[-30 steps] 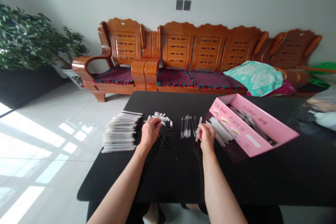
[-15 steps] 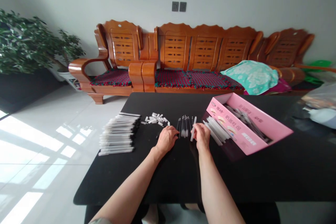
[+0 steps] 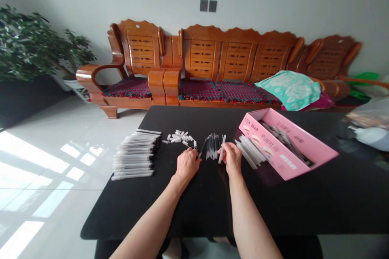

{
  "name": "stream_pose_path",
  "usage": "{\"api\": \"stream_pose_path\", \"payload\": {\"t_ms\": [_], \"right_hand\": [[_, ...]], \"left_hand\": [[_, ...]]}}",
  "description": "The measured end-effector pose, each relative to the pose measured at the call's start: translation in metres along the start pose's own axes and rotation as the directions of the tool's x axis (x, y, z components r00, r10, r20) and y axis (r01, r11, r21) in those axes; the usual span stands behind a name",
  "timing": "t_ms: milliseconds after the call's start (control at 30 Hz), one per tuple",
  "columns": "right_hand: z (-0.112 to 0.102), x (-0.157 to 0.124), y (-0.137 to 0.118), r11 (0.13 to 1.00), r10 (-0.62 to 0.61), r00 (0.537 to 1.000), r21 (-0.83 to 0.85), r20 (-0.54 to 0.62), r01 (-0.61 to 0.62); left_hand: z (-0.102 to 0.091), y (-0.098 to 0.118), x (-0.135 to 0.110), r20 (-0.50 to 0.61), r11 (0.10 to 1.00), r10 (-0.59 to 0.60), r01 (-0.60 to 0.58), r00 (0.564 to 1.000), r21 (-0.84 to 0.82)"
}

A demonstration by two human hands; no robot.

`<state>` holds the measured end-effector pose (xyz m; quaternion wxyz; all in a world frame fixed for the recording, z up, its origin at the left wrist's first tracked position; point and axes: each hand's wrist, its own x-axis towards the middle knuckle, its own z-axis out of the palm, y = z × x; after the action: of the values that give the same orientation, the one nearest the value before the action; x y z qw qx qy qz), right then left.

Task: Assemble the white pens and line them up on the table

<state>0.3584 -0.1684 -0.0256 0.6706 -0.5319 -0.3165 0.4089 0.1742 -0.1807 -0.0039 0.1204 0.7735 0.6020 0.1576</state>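
Observation:
My left hand (image 3: 187,163) is closed, its fingertips pinching the lower end of a slim dark pen refill (image 3: 203,145) that tilts to the right. In my right hand (image 3: 231,157) a frosted white pen barrel (image 3: 222,149) is held nearly upright between thumb and fingers. Between the hands lies a row of dark-tipped pen refills (image 3: 212,147) side by side. Small white pen caps (image 3: 179,136) are scattered beyond my left hand. Right of my right hand rest several white pen barrels (image 3: 251,151), against the pink box.
A pink open box (image 3: 291,158) with dark sticks inside stands on the black table (image 3: 206,206) at right. Many white pens with black ends (image 3: 133,156) are stacked at left. A plastic bag (image 3: 372,117) sits at the right edge. A wooden sofa (image 3: 200,54) stands behind.
My left hand has moved slightly left and toward me, and the refill at its fingertips has come away from the row. My right hand with the barrel has shifted slightly left.

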Motion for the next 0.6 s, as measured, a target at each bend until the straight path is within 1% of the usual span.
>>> {"api": "stream_pose_path", "payload": {"t_ms": [100, 233, 367, 433, 500, 600], "right_hand": [[0.001, 0.0, -0.002, 0.998, 0.031, 0.999, 0.058, 0.014, -0.032], [0.002, 0.0, -0.004, 0.995, 0.036, 0.999, 0.091, 0.014, -0.037], [0.001, -0.001, -0.004, 0.993, 0.025, 0.999, 0.112, 0.023, -0.028], [0.001, -0.002, -0.003, 0.991, 0.024, 0.999, 0.128, 0.029, -0.028], [0.001, -0.001, -0.003, 0.988, 0.025, 0.999, 0.153, 0.033, -0.03], [-0.001, 0.0, -0.001, 0.977, 0.025, 0.999, 0.211, 0.041, -0.033]], "left_hand": [[-0.002, -0.004, -0.002, -0.002, 0.999, 0.035, -0.035, 0.999, -0.028], [-0.001, -0.006, -0.002, 0.004, 1.0, 0.015, -0.015, 1.0, -0.012], [0.002, -0.005, -0.003, -0.035, 0.999, -0.01, 0.011, 0.999, 0.035], [0.002, -0.005, -0.002, -0.075, 0.999, -0.033, 0.036, 0.997, 0.036], [0.001, -0.009, 0.0, -0.135, 0.998, -0.068, 0.068, 0.989, -0.003], [-0.002, -0.02, 0.005, -0.196, 0.986, -0.103, 0.074, 0.975, -0.148]]}}
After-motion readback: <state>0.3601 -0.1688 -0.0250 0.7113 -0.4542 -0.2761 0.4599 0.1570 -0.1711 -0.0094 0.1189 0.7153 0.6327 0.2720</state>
